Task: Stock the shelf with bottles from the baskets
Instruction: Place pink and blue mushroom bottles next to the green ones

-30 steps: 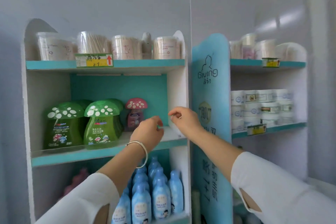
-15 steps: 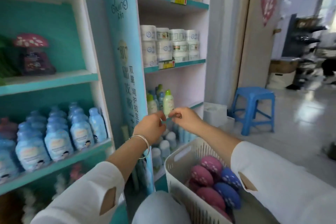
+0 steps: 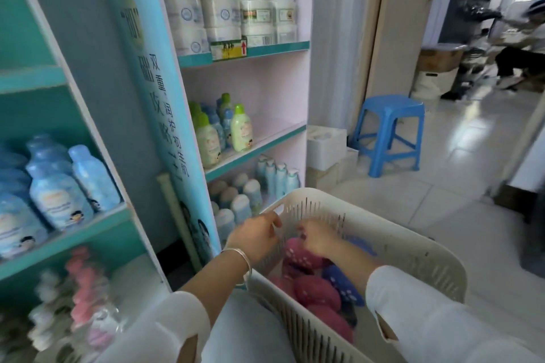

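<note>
Far left, a teal shelf unit [image 3: 73,233], with pale blue bottles [image 3: 59,197] standing in rows on its middle board. Beside it, past a blue printed side panel [image 3: 153,97], a second shelf unit [image 3: 265,88] with a pink back: white jars [image 3: 221,12] stacked on the upper board, green-capped bottles [image 3: 241,130] on the board below, more pale bottles lower still. Low in the middle, a white slatted basket [image 3: 413,247] holding pink mushroom-capped bottles [image 3: 317,292] and a few blue ones [image 3: 339,280], heaped on their sides. Beyond, on the tiled floor, a blue stool [image 3: 392,109], well apart from the basket. Left hand [image 3: 253,237] at the basket's near-left wall just under the rim, fingers curled; grip too blurred to tell whether closed on the plastic or merely touching. Right hand [image 3: 317,237] down inside the basket, just above a pink bottle, fingers bent toward it; grip likewise impossible to tell, holding or only touching. Silver bracelet [image 3: 239,253] on the left wrist.
</note>
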Tool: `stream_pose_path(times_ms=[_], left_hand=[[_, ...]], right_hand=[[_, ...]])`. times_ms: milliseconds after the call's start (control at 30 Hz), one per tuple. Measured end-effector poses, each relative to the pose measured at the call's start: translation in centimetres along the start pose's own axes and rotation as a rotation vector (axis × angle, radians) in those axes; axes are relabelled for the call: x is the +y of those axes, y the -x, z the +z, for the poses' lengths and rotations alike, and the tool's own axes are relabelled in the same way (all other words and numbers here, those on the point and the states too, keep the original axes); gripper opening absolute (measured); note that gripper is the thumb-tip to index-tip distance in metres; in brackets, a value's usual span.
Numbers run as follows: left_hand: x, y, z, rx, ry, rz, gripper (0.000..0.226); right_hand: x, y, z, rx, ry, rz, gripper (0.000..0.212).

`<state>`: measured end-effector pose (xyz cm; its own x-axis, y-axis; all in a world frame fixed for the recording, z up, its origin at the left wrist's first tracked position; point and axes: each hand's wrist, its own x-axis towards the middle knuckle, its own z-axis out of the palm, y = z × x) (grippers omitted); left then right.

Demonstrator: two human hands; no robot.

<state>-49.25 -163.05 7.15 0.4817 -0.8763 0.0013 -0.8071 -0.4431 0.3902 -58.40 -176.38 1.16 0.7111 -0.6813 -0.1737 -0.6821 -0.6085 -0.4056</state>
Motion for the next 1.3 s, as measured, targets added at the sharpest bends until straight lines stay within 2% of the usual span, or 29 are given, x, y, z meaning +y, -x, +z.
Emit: stream_pose_path(times_ms=[100,233,400,500,633,767,967,1067,1167,1267,1300], left_hand=[[-1.2,-0.8,0.4,-0.026,0.022,0.0,0.025],[-2.1,-1.4,1.3,-0.051,0.058,0.008,0.026],[-2.8,-1.7,2.2,-0.068,0.126,-0.01,0.025],[-2.8,-1.8,1.8,-0.099,0.146,0.027,0.025],[-2.6,-1.6,0.3,-0.099,0.181,0.034,0.026],[-2.2,-0.6,-1.4,-0.082,0.249,0.008,0.028],[-1.3,1.7,-4.7,-0.016,0.286,-0.007,0.051],[-1.5,2.8,-6.7,0.044,0.319,0.003,0.07],[-2.0,4.3,-8.8,0.128,0.496,0.062,0.088],[-3.3,6.1,-11.0,0.123,0.907,0.091,0.093],[-4.0,6.6,-11.7,0.118,0.976,0.091,0.092]], right_hand=[[0.2,-1.2,1.7,-0.029,0.079,0.004,0.036],[0.3,-2.4,3.8,-0.059,0.123,0.014,0.035],[1.1,-3.1,4.7,-0.134,0.124,0.027,0.058],[1.0,-2.9,3.9,-0.144,0.131,0.044,0.058],[0.0,-2.2,1.5,-0.041,0.117,0.015,0.047],[-1.5,-0.9,-2.3,0.025,-0.061,0.011,0.068],[-6.2,3.0,-9.0,0.181,-0.323,-0.123,0.068],[-9.2,5.2,-11.6,0.193,-0.575,-0.221,0.064],[-12.5,7.0,-13.1,0.161,-0.872,-0.3,0.055],[-16.0,7.8,-13.4,0.097,-1.063,-0.379,0.049],[-17.2,8.0,-13.5,0.079,-1.092,-0.404,0.048]])
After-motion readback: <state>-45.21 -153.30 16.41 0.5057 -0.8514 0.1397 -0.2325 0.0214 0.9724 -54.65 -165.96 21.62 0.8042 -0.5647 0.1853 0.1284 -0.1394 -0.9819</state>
